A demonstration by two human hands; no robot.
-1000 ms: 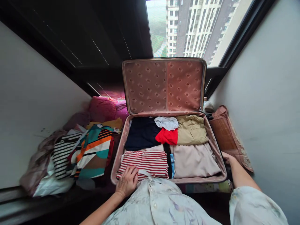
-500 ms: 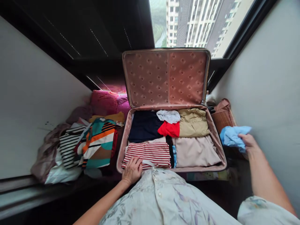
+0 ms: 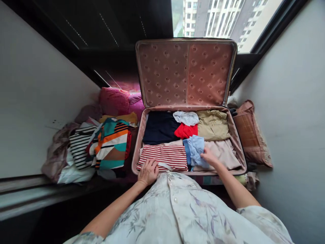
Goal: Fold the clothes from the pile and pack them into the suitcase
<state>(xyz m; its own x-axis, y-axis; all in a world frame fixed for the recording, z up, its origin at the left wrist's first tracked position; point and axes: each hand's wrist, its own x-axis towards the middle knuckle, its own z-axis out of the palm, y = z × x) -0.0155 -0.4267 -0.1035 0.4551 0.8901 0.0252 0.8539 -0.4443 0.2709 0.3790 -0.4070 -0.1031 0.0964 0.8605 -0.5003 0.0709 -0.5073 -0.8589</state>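
Observation:
An open suitcase (image 3: pixel 134 159) with pink patterned lining lies in front of me, filled with folded clothes. My right hand (image 3: pixel 210 156) is closed on a light blue cloth garment (image 3: pixel 196 149), over the middle front of the case. Flat with its fingers stretched out, my left hand (image 3: pixel 148 171) rests on the front edge of a red-and-white striped garment (image 3: pixel 165 156). Behind that lie a dark navy garment (image 3: pixel 161 128), a white cloth (image 3: pixel 186 118), a red cloth (image 3: pixel 187 130) and khaki clothing (image 3: pixel 213 125). A pale beige garment (image 3: pixel 224 154) fills the front right.
Piled clothes, among them a colourful patterned garment (image 3: pixel 111 144) and a black-and-white striped one (image 3: pixel 81 144), lie left of the case. Pink bedding (image 3: pixel 114 101) sits behind them. A brown cushion (image 3: pixel 251 135) leans by the right wall. The suitcase lid (image 3: pixel 186 73) stands up against the window.
My right hand has brought the light blue garment from beyond the suitcase's right side to over its middle front. My left hand stays on the striped garment. The view has shifted slightly.

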